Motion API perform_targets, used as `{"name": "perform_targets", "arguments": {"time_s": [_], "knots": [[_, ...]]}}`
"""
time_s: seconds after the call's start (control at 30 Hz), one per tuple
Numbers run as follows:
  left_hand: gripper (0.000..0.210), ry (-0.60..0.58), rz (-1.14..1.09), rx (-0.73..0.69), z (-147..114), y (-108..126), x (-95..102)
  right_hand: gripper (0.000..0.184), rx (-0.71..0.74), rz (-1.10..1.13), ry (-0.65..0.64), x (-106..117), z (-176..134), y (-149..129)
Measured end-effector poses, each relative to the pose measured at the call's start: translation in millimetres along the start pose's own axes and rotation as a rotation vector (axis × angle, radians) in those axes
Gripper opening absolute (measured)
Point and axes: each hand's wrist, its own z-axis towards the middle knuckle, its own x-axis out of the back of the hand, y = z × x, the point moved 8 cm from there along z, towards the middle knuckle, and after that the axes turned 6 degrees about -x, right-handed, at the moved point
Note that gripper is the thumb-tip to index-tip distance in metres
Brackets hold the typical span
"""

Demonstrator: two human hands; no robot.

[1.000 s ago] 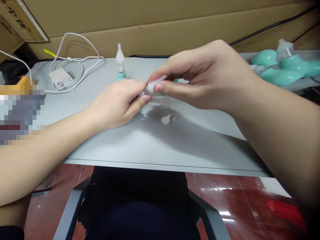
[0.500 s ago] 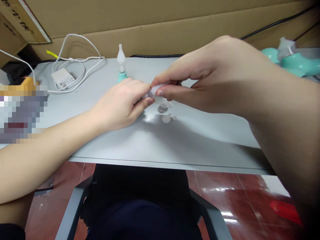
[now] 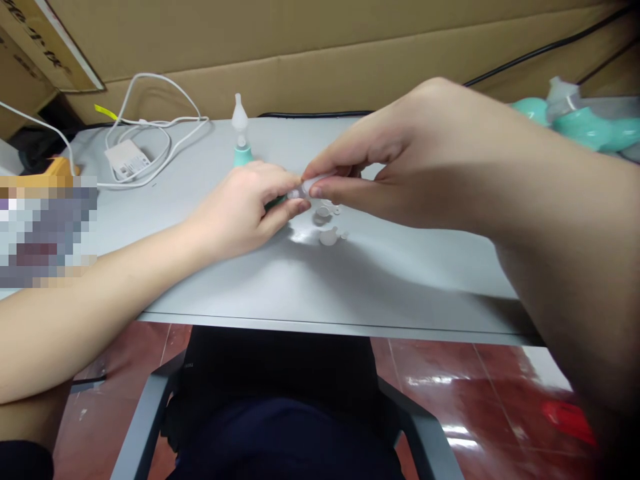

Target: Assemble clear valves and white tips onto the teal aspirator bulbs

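Observation:
Both hands meet over the grey table around a small nasal aspirator. My left hand (image 3: 250,203) is closed on its lower part, of which a bit of green shows between thumb and fingers. Between the hands shows its clear collar (image 3: 296,193). My right hand (image 3: 395,150) pinches the whitish translucent nozzle (image 3: 319,181) at the collar's right, and its fingers hide the far end. A similar nasal aspirator (image 3: 241,130) with a teal base stands upright behind my left hand. Small whitish flat discs with tabs (image 3: 329,237) lie on the table below my fingers.
At the back left a white adapter (image 3: 127,159) lies with its looped cable (image 3: 173,141). Teal bulbs and a translucent nozzle (image 3: 563,97) sit at the far right. A cardboard wall (image 3: 300,73) rises behind the table (image 3: 280,287). A yellow object (image 3: 57,175) is at the left edge.
The view has shifted slightly. Both hands keep their hold on the aspirator, with the nozzle and collar in nearly the same place between them.

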Motion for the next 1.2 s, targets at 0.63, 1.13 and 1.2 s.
{"name": "perform_targets", "arguments": {"time_s": [0.63, 1.13, 1.2], "knots": [[0.031, 0.081, -0.206, 0.097, 5, -18, 3.6, 0.009, -0.195, -0.037, -0.044, -20, 19, 31], [0.022, 0.360, -0.219, -0.104, -3, -50, 18.9, 0.019, 0.179, -0.467, 0.257, 26, -34, 72], [0.023, 0.374, -0.178, -0.082, -2, -60, 17.9, 0.016, 0.137, -0.457, 0.249, 23, -34, 77]]}}
